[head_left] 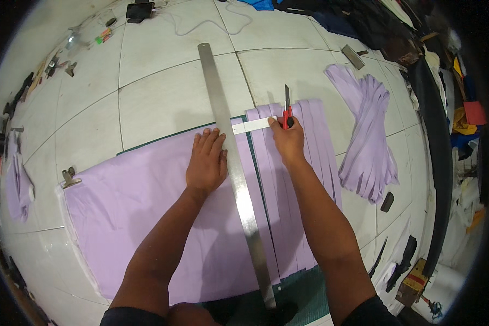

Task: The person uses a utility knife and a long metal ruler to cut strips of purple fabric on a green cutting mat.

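A long steel ruler [234, 171] lies across lilac fabric [130, 217], running from beyond its far edge toward me. My left hand [206, 160] lies flat on the fabric, fingers stretched out, fingertips against the ruler's left edge. In my right hand [289, 138] is a red utility knife [287, 111], its blade pointing away from me. The thumb of that hand also rests on a white strip [254, 125], which reaches left to the ruler. Under my right forearm are several cut lilac strips [304, 185], side by side. A green cutting mat [304, 290] shows beneath the fabric.
A bundle of lilac strips [368, 141] lies on the tiled floor to the right, near a small dark block [387, 202]. A metal clip [70, 177] grips the fabric's left corner. Farther off are a metal block [353, 56], a phone-like device [140, 11] and dark cloth [364, 32].
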A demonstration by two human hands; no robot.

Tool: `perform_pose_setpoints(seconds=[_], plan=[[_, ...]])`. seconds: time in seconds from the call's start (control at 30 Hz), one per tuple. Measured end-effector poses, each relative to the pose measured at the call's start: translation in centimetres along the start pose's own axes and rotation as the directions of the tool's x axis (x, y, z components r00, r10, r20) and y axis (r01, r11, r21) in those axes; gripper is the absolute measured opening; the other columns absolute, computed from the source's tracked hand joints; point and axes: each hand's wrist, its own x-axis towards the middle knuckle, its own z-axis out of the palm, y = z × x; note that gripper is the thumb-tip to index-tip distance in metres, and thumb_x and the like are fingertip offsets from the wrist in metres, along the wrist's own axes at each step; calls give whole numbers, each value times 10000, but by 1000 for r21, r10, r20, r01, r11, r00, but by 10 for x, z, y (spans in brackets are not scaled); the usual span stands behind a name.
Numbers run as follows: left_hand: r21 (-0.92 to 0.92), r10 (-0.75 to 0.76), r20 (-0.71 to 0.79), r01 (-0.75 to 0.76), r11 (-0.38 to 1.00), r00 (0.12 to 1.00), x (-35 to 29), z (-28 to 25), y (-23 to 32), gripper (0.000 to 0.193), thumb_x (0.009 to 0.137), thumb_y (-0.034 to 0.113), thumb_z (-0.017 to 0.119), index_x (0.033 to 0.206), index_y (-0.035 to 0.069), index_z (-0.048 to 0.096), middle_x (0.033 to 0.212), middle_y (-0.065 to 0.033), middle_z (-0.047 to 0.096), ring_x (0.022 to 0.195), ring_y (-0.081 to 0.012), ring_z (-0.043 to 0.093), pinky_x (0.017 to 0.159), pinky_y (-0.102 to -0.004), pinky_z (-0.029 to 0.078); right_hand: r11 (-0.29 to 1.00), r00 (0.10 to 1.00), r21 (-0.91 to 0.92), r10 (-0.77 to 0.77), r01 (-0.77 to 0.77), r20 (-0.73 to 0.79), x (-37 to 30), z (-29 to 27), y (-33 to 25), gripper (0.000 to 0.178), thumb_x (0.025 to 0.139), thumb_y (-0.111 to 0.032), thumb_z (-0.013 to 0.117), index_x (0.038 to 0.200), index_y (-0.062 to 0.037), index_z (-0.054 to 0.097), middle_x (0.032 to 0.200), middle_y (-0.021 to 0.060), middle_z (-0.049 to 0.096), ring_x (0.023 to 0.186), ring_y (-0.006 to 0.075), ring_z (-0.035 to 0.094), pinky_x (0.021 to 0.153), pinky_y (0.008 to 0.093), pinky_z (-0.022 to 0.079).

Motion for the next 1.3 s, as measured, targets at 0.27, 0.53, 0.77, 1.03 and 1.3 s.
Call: perform_pose_setpoints(seconds=[0.27, 0.53, 0.77, 1.03, 1.3], plan=[[4, -2, 35, 2, 1000, 999, 0, -3, 0, 403, 963, 142, 517, 1346, 19, 513, 1456, -204, 460, 1395, -407, 372, 1199, -534, 213, 999, 1000, 37, -22, 21, 12, 4, 4, 5, 374, 819, -371, 776, 949, -46, 646, 868, 124, 697, 817, 289, 668, 760, 393, 506], [12, 0, 33, 0, 1000, 999, 0, 0, 0, 394, 958, 142, 533, 1336, 32, 531, 1435, -202, 483, 1393, -409, 375, 1193, -537, 225, 998, 1000, 51, -26, 26, -2, 3, 2, 6, 380, 817, -374, 773, 952, -41, 650, 880, 127, 700, 837, 291, 670, 775, 396, 504], [25, 11, 19, -11, 1000, 1000, 0, 0, 0, 386, 946, 124, 553, 1320, 29, 540, 1436, -200, 481, 1387, -405, 384, 1185, -539, 239, 998, 999, 44, -47, 47, 8, 2, 2, 6, 358, 825, -372, 761, 962, -60, 652, 893, 128, 703, 857, 307, 672, 785, 405, 504], [15, 5, 18, -5, 1000, 1000, 1, 0, 1, 399, 944, 131, 539, 1330, 27, 534, 1438, -199, 479, 1393, -404, 377, 1195, -533, 226, 997, 997, -2, -74, 74, 12, 3, 2, 7, 361, 820, -373, 766, 959, -60, 650, 864, 127, 701, 831, 311, 673, 768, 410, 506], [11, 18, 14, -18, 1000, 1000, 0, 1, 1, 412, 936, 130, 545, 1329, 10, 529, 1433, -211, 473, 1388, -412, 378, 1194, -542, 224, 995, 995, -6, -101, 101, -5, 5, 3, 11, 368, 821, -388, 764, 936, -60, 642, 843, 129, 694, 816, 319, 671, 753, 418, 504]])
